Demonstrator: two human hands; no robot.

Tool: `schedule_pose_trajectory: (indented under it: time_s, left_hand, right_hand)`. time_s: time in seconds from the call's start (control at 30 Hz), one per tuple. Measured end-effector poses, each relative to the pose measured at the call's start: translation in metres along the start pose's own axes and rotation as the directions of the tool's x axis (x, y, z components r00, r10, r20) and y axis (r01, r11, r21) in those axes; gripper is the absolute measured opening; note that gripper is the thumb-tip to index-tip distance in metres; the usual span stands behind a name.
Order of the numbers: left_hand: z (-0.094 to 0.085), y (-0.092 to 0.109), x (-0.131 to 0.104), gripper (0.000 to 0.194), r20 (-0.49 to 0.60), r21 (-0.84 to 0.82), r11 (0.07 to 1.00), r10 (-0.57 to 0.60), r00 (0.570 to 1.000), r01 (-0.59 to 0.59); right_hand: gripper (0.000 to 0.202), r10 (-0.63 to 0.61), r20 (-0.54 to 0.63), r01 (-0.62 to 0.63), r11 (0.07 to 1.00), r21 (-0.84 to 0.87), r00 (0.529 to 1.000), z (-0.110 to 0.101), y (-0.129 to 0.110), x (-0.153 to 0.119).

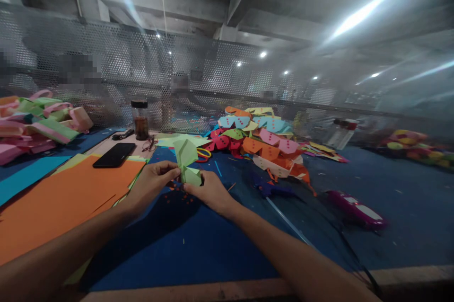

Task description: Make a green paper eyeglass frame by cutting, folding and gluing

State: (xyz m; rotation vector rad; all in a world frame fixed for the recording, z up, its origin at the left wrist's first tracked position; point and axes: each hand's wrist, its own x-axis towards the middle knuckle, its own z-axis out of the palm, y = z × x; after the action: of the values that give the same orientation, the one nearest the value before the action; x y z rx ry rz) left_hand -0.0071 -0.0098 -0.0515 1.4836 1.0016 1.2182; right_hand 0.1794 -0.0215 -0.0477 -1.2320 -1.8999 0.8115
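Observation:
A light green folded paper piece (186,154) is held upright between my two hands over the blue table. My left hand (161,176) pinches its left side low down, thumb and fingers closed. My right hand (209,190) grips its lower right part, with the thumb in front. Some of the right fingers are hidden behind the paper. Small orange paper bits (179,194) lie on the table below my hands. Just behind the paper rests a yellow and red ring (204,154), partly covered.
Orange sheets (74,193) and a black phone (115,155) lie to the left, near a jar of dark liquid (141,122). Folded colourful paper shapes (262,138) are heaped ahead. At right are a blue glue gun (271,188) and a purple device (356,209) with a cable.

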Motion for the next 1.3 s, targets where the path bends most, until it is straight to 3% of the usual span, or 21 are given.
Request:
schedule_pose_trajectory:
  time_s: [0.6, 0.87, 1.3]
  left_hand:
    - [0.001, 0.003, -0.001, 0.018, 0.006, 0.013, 0.999, 0.04, 0.999, -0.04]
    - [0.0, 0.002, 0.0, 0.02, 0.057, -0.015, 1.0, 0.016, 0.998, -0.015]
    - [-0.001, 0.006, 0.0, 0.02, 0.13, 0.014, 1.0, -0.01, 0.991, 0.009]
  right_hand:
    - [0.014, 0.01, 0.077, -0.015, 0.997, 0.071, 0.997, -0.001, -0.008, -0.004]
    - [0.024, -0.023, 0.082, 0.012, 0.99, 0.14, 0.996, 0.0, -0.003, -0.001]
    - [0.023, -0.051, 0.112, 0.034, 0.988, 0.151, 0.992, -0.001, 0.004, -0.001]
